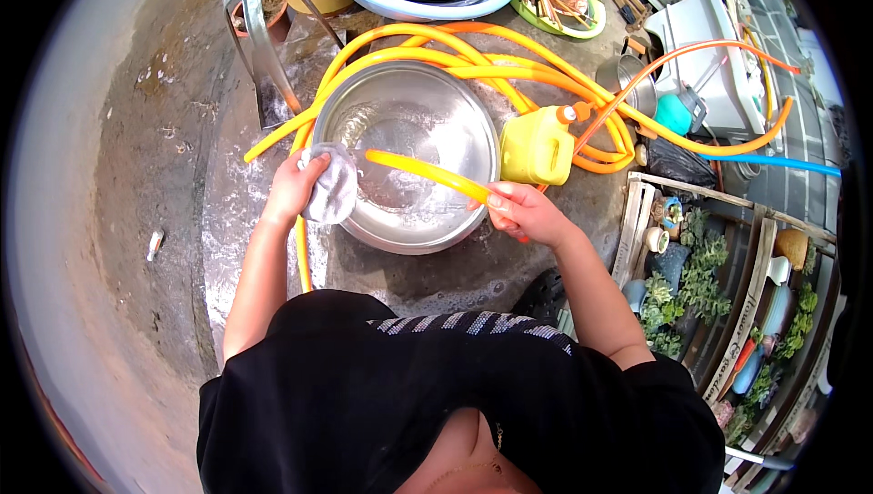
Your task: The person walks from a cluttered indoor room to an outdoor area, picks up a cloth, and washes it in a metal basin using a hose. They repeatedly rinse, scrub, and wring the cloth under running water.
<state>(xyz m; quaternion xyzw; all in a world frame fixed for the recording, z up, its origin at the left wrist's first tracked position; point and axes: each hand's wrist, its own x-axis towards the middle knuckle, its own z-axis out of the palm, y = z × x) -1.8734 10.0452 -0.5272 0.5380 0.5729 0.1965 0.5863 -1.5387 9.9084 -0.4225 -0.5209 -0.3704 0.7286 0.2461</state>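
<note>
A wide stainless steel basin [427, 232] stands on the wet concrete in front of me, with some water in its bottom. At its left rim, my left hand [289, 190] is closed on a grey cloth [333, 188], which hangs against the basin's edge. My right hand [531, 216], at the basin's right rim, grips an orange-yellow hose [435, 176] near its end. The hose's open end points left over the middle of the basin. A yellow jug [535, 146] with an orange cap is beside the basin, just beyond my right hand.
Loops of orange hose [382, 59] lie behind the basin. A metal dustpan [264, 66] stands to the left. Farther back are a blue tub [400, 10] with a colander and a green basin [582, 32] holding sticks. A wooden plant rack [759, 285] borders the right.
</note>
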